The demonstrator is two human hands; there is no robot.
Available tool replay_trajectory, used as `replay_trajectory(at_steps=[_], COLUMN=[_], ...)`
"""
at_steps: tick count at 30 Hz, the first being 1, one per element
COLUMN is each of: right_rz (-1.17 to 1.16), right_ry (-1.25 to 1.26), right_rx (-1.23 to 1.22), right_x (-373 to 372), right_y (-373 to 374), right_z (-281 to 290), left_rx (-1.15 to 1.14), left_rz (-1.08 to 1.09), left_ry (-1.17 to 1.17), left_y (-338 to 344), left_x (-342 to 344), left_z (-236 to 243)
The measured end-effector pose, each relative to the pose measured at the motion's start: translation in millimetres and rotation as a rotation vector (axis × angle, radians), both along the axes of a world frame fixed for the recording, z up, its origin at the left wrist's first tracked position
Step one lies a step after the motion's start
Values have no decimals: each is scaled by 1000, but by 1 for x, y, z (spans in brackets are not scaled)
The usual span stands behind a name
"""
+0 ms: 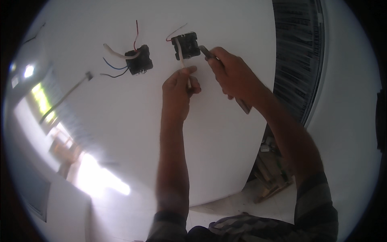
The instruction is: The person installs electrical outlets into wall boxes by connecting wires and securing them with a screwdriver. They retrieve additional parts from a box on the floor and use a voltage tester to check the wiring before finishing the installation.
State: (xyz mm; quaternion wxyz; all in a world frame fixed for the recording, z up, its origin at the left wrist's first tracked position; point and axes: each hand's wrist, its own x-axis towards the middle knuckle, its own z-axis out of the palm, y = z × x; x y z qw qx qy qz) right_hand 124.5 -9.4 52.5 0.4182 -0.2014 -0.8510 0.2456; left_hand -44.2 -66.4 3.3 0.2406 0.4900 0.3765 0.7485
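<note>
On the white wall (217, 141), a square black electrical box (190, 44) is set in above my hands. A white cable (180, 55) runs down out of it, pinched between the fingers of my left hand (176, 86). Thin bare and red wire ends stick out at the box's upper left. My right hand (238, 76) is wrapped round a slim grey hand tool (206, 52), whose exact kind I cannot make out. Its tip points at the box's right edge, and its other end shows below my palm. I cannot tell whether the tip touches the box.
To the left sits a second black box (139, 63) with a white cable and red, blue and dark wires sticking out. Another cable (66, 97) stands out farther left. A dark striped panel (297, 52) borders the wall on the right, with loose timber (268, 177) below.
</note>
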Motion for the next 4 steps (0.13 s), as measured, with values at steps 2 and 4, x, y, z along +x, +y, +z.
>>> replay_trajectory(at_steps=[2, 4], right_rz=[-27, -71], right_ry=[-20, -42], right_rx=[47, 100], right_x=[-10, -20], right_y=[5, 10], right_z=[13, 23], left_rx=[53, 91], left_rz=[-63, -117], left_ry=[-34, -56], left_y=[4, 15], left_x=[2, 5], left_z=[-1, -10])
